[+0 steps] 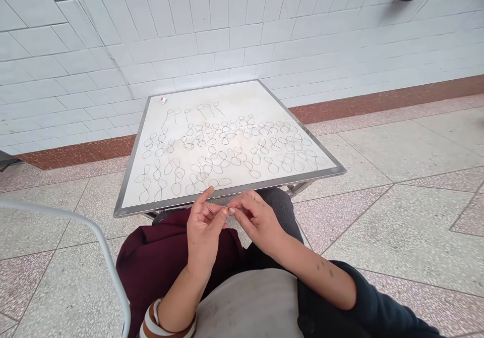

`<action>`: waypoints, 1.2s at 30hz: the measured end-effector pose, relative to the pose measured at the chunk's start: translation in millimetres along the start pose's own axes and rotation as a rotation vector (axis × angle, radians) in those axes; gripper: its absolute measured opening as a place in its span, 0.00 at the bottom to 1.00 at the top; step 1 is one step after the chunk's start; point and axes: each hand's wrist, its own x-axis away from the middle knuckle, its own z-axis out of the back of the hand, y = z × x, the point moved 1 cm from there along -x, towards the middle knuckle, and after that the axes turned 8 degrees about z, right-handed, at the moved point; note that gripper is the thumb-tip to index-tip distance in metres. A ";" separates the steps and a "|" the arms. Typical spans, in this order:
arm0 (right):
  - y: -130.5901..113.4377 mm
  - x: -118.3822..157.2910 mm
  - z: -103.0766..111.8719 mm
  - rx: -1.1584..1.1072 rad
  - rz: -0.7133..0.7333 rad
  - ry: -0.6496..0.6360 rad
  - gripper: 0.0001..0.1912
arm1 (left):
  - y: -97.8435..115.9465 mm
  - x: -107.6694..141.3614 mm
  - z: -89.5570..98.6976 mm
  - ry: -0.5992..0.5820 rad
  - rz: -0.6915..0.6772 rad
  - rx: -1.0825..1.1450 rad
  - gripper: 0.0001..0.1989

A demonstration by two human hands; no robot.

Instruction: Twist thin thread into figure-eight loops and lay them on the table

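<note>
Over my lap, just in front of the near table edge, my two hands meet fingertip to fingertip. My left hand (206, 232) pinches with thumb and forefinger, its other fingers partly raised. From the right, my right hand (260, 222) pinches at the same spot. Between the fingertips is a thin wire (229, 209), mostly hidden by the fingers. Many thin wire loops (255, 174), most twisted into figure-eights, lie spread over the white table (242, 101). Toward the back, several single loops with straight tails (216, 105) lie in a row.
A small white and red object (163, 100) sits at the table's back left corner. Behind stands a white tiled wall (212, 40). A grey metal tube (102, 242) curves at my left. Dark red cloth (162, 262) covers my left side. The floor (378, 217) is speckled stone.
</note>
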 end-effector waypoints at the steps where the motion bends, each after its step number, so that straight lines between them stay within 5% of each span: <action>1: -0.4 -0.5 0.5 0.002 -0.008 -0.002 0.05 | 0.6 0.3 -0.2 -0.013 0.008 0.014 0.26; 10: 5.7 -2.2 5.3 -0.011 -0.076 0.024 0.04 | 0.9 0.9 -1.5 -0.083 0.022 0.050 0.28; 27: 3.2 -0.3 1.2 0.007 -0.029 -0.024 0.05 | -2.2 -1.9 0.4 -0.009 -0.004 -0.026 0.26; 36: 10.5 3.4 -9.0 -0.167 -0.158 0.013 0.05 | -4.0 -7.6 1.1 0.051 0.007 0.131 0.23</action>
